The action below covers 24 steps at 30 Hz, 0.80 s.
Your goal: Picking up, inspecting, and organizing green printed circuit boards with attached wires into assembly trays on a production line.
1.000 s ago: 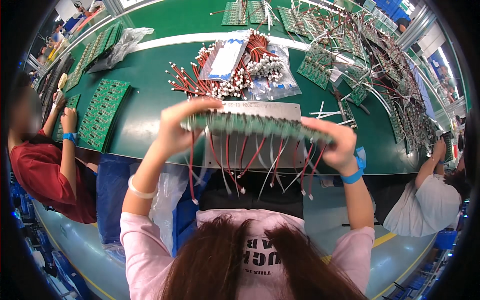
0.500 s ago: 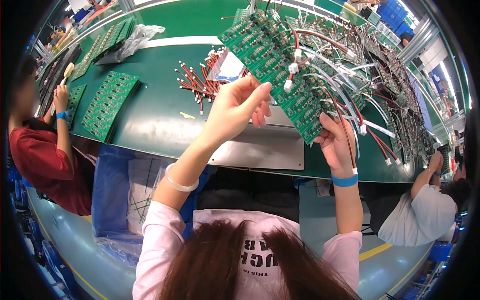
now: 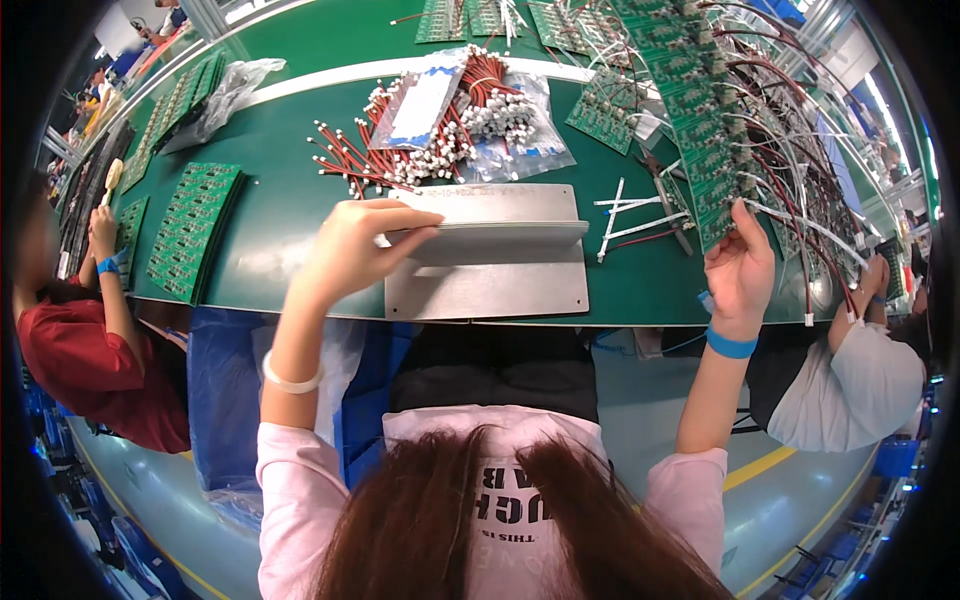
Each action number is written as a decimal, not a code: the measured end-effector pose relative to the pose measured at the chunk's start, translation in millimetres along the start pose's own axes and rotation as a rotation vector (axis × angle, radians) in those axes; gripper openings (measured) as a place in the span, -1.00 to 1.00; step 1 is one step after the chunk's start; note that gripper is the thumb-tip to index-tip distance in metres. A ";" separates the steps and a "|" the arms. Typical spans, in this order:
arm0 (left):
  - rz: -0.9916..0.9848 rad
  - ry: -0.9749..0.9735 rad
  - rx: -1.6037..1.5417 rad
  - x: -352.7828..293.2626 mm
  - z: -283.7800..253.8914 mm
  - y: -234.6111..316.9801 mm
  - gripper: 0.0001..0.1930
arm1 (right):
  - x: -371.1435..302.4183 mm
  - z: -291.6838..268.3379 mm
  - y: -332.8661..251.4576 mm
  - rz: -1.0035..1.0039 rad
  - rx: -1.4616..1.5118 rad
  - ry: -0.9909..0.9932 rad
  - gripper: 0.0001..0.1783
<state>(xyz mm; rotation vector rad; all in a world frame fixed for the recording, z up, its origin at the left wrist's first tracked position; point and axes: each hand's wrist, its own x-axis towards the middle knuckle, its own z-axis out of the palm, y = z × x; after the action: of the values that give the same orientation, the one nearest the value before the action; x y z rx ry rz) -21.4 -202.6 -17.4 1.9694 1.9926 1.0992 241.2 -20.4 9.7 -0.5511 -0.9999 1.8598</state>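
My right hand (image 3: 740,265) grips the lower end of a long green circuit board panel (image 3: 690,110), raised at the right. White and red-brown wires hang from the panel's right side. My left hand (image 3: 365,250) is over the left part of a metal fixture (image 3: 490,290), a flat plate with an upright ridge. Its thumb and forefinger are pinched on the ridge near its left end. Behind the fixture lies a heap of red-brown wires with white connectors (image 3: 495,115), partly under a clear bag with a white label (image 3: 425,105).
A pair of pliers (image 3: 668,200) and loose white strips (image 3: 625,205) lie right of the fixture. Green board stacks (image 3: 195,230) stand at the left. Wired boards (image 3: 600,110) crowd the back right. Co-workers sit on either side; a blue-lined bin (image 3: 225,400) stands below the table.
My right hand has carried the board panel to the right and up, uncovering the wire heap and pliers. My left hand has moved left and down from beside the panel to the fixture's ridge.
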 end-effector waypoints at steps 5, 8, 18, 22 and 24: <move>-0.122 0.013 0.076 -29.0 -24.3 -17.2 -0.85 | 4.6 -27.1 -16.3 -0.068 0.060 0.178 -0.95; -0.197 0.171 0.009 -49.2 -32.1 -22.2 -0.91 | 6.4 -44.6 -32.8 -0.123 0.115 0.195 -0.96; -0.718 0.793 -0.451 -268.4 -126.2 -38.9 -0.92 | -20.3 -149.2 -81.8 -0.263 -0.092 0.391 -0.87; -1.248 0.377 -0.438 -422.2 -165.9 -30.8 -0.82 | -48.5 -179.5 -88.7 -0.277 0.018 0.452 -0.84; -1.273 0.368 -0.323 -424.9 -169.6 -20.8 -0.84 | -46.3 -200.6 -83.3 -0.266 0.032 0.431 -0.83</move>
<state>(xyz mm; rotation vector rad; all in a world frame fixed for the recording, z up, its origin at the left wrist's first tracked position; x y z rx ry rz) -75.0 -654.2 -71.3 0.1272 2.3239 1.2347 449.4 41.0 -37.8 -0.7251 -0.7140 1.4383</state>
